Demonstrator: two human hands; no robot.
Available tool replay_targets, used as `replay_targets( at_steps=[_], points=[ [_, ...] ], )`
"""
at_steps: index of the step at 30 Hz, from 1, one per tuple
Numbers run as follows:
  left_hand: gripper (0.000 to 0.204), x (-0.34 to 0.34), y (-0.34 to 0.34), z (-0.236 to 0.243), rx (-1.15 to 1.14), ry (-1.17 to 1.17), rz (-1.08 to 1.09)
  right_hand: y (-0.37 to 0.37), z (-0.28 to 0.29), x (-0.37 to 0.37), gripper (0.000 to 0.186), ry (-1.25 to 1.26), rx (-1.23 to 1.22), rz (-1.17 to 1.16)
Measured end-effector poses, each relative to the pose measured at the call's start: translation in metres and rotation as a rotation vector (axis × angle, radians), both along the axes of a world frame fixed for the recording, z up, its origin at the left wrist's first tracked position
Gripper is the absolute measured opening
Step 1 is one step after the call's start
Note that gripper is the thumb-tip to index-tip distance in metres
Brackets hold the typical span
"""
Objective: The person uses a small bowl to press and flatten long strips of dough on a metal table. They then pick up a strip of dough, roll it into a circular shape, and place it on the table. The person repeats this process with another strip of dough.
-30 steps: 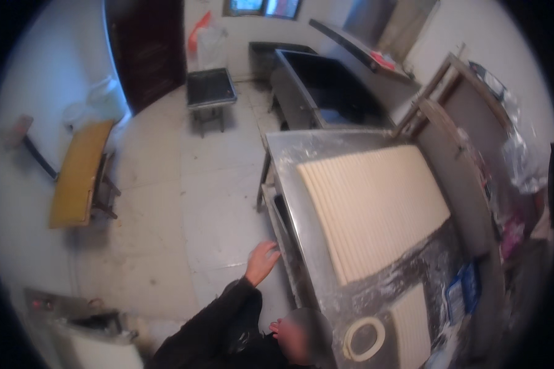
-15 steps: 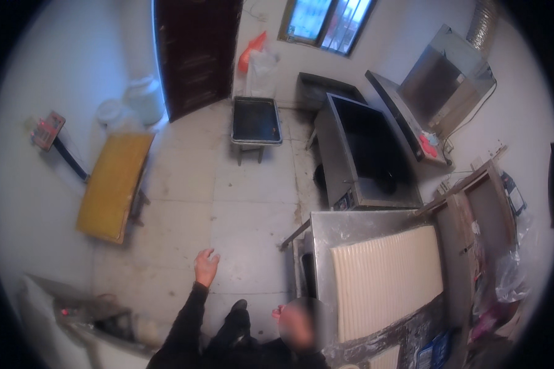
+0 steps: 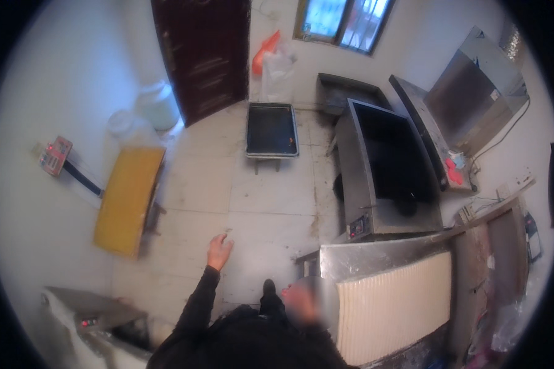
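My left hand [image 3: 219, 251] hangs over the tiled floor with its fingers apart, holding nothing. Close beside the left edge of a metal worktable [image 3: 351, 255] is my right hand [image 3: 303, 302], badly blurred, so its fingers cannot be made out. A small red patch [image 3: 285, 290] shows at its left side; whether the hand holds it is unclear. On the worktable lies a broad pale slab with parallel ridges [image 3: 397, 304], like rows of dough strips.
Ahead, a dark rectangular tray [image 3: 271, 129] rests on a low stand. Left is a yellow-topped table [image 3: 129, 200], with white plastic tubs [image 3: 157, 104] behind it. A metal unit with a dark top [image 3: 391, 154] stands beyond the worktable. A dark red door [image 3: 206, 55] is at the back.
The whole view has shifted, so the room's things sit lower and farther right. My shoe shows in a different place. My left hand stays out in front, fingers still apart.
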State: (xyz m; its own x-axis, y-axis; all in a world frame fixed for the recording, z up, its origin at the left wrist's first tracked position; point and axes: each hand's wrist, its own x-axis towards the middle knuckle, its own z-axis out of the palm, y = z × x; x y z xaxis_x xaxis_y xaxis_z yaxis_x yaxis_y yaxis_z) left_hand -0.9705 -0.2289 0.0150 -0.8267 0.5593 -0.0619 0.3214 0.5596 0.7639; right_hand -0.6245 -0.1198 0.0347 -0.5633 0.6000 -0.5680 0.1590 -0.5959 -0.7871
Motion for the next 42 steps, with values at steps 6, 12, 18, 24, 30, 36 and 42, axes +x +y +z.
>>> replay_targets(
  at_steps=[6,12,18,24,30,36,42],
  points=[
    [0.043,-0.093,0.015,0.008,0.031,0.011,0.195,0.135,-0.011,-0.108,0.029,-0.067,-0.149,0.031],
    [0.043,-0.161,0.078,-0.027,0.01,-0.055,0.24,0.229,-0.009,-0.206,0.028,-0.093,-0.172,-0.033],
    [0.032,-0.245,0.186,-0.082,0.136,-0.14,0.107,0.269,-0.047,-0.255,0.03,-0.107,-0.242,-0.122],
    [0.04,-0.312,0.313,-0.054,-0.018,-0.186,0.047,0.326,-0.055,-0.293,0.037,-0.143,-0.324,-0.263],
    [0.041,-0.356,0.386,-0.118,-0.031,-0.19,0.081,0.416,-0.096,-0.359,0.039,-0.126,-0.401,-0.335],
    [0.052,-0.411,0.436,-0.199,-0.277,-0.272,0.121,0.53,-0.163,-0.434,0.034,-0.113,-0.35,-0.22],
    [0.061,-0.464,0.497,-0.283,-0.38,-0.31,0.167,0.611,-0.223,-0.487,0.043,-0.232,-0.161,-0.254]
  ],
)
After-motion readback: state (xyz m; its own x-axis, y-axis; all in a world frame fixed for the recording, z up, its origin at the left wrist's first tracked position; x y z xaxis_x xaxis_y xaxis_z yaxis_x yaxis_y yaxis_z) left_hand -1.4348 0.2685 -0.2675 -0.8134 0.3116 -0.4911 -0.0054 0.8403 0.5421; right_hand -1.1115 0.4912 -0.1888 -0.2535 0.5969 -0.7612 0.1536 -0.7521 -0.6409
